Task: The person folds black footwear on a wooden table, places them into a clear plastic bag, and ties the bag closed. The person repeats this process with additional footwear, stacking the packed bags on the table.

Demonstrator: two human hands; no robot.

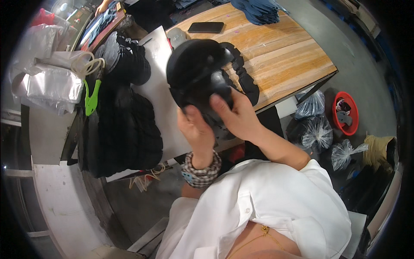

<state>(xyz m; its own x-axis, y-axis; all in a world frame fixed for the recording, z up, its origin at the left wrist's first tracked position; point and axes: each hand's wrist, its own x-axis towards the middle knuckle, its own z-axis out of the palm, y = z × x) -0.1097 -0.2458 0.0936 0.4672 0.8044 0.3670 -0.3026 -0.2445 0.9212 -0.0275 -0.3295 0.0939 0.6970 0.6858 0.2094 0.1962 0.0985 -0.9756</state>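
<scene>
Head view shows we grip the black cap with left hand and right hand, raised above the wooden table for close work.

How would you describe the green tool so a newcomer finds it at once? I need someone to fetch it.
Start at the wooden table and go left past the white sheet to the stacks of black pieces. At their left edge, beside the crumpled white bags, lies the green tool. It is the only bright green thing among black and white neighbours.
</scene>
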